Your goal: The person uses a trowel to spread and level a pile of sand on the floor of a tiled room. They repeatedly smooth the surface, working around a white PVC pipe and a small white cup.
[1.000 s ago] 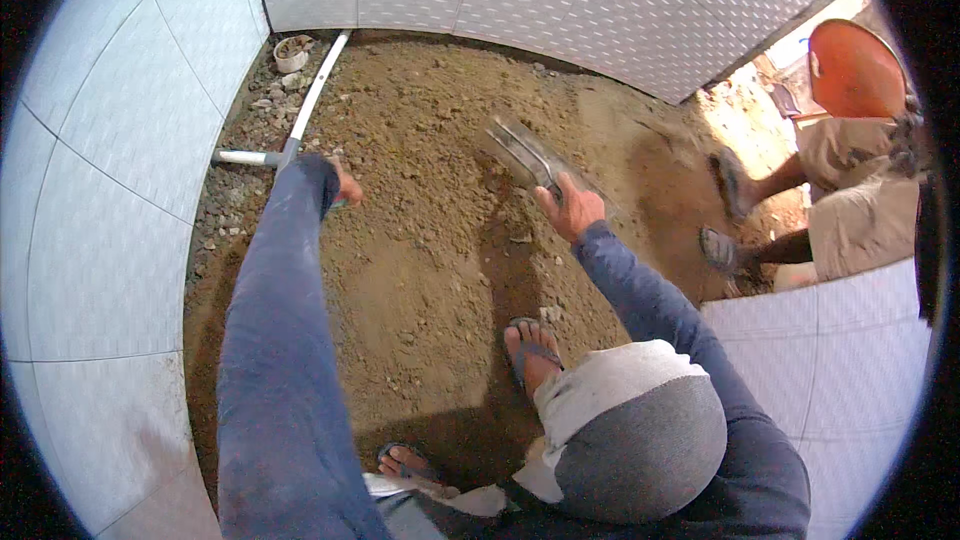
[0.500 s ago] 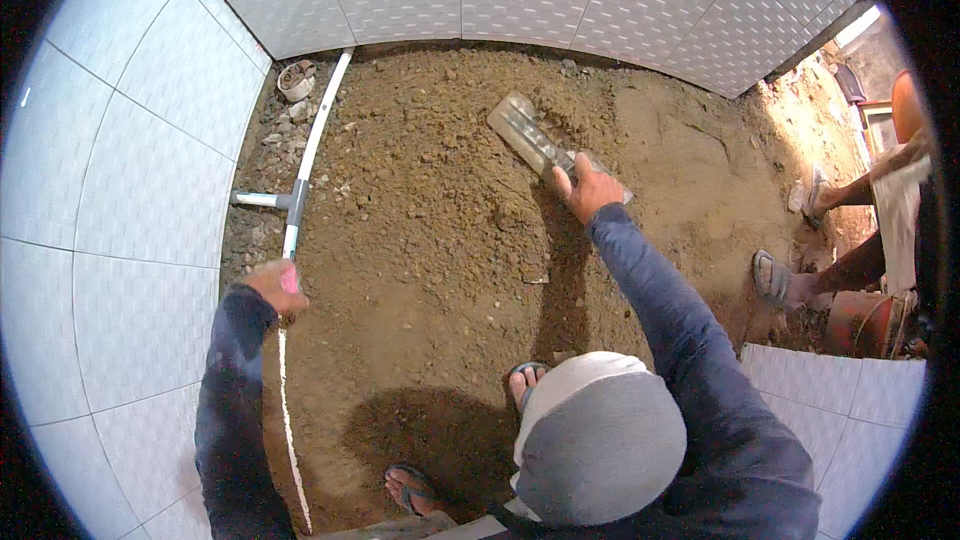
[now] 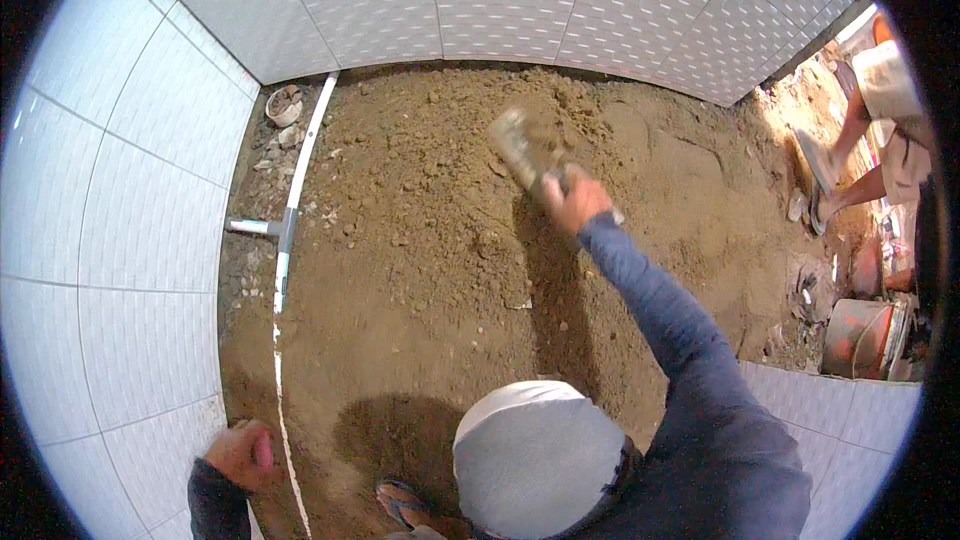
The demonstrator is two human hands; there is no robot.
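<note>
My right hand (image 3: 578, 202) grips the handle of a rectangular plastering trowel (image 3: 512, 138), its dirt-coated blade tilted over the loose brown sand (image 3: 430, 210); motion blurs it a little. At the near left, beside the tiled wall, my left hand (image 3: 238, 454) is closed around a small pink thing (image 3: 262, 449), mostly covered by the fingers, so I cannot make out its kind. Next to that hand a thin white line (image 3: 283, 420) runs along the sand, continuing from the partly buried white pipe (image 3: 312, 140) with its grey tee fitting (image 3: 286, 228).
White patterned tiles face the left wall (image 3: 150, 230) and far wall (image 3: 510, 0). A round white pipe end (image 3: 284, 108) with rubble stands in the far left corner. At right, another person's sandalled feet (image 3: 822, 205) are near the opening, with a dirty bucket (image 3: 858, 338) closer by.
My left hand has come back toward me from the pipe, still closed on the pink thing. The trowel has shifted slightly. At the right, the other person's feet have moved farther off.
</note>
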